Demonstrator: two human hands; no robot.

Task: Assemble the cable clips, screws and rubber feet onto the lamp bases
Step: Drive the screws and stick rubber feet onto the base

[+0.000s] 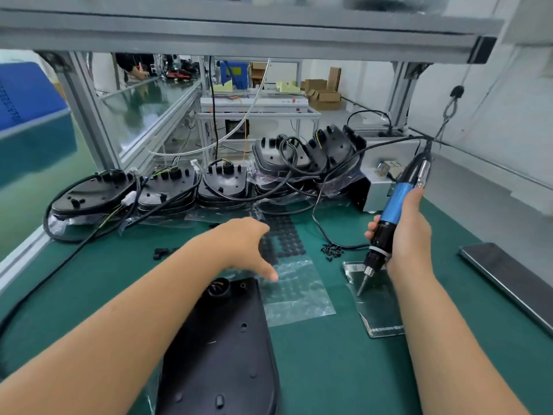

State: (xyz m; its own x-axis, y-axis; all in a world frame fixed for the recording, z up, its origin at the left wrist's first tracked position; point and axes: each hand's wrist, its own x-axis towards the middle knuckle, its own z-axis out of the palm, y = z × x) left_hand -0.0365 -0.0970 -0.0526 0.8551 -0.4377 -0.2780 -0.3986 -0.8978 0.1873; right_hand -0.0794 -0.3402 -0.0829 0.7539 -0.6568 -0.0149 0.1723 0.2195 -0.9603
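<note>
green table point(329, 369) runs under a grey metal frame point(239, 28). along its far edge, a row of black lamp bases point(167, 190) in stacks, undersides up, cables looped over and between them, some on clear plastic wrap.

nearest the person, one lamp base point(227, 348) lies flat, underside up, wide end toward the viewer, the left forearm crossing over it.

just right of that base, a clear plastic bag point(294, 292) flat on the table; beyond it, touching its far edge, a sheet of black rubber feet point(284, 238) in rows.

right of the bag, a dark flat packet point(377, 307) with a white label edge.

far right, a dark phone-like slab point(505, 277) lying flat.

right hand point(410, 232) grips a blue and black electric screwdriver point(389, 223), fingers curled round the barrel, tip pointing down, on or just over the packet; cannot tell which. its cable point(323, 232) trails back.

left hand point(248, 244) hangs over the near end of the rubber feet sheet, palm down, thumb out toward the bag, holding nothing visible; the other fingers are hidden behind the hand.

small heap of black screws point(331, 251) between sheet and screwdriver.

two black cable clips point(161, 253) left of the left wrist.
</note>
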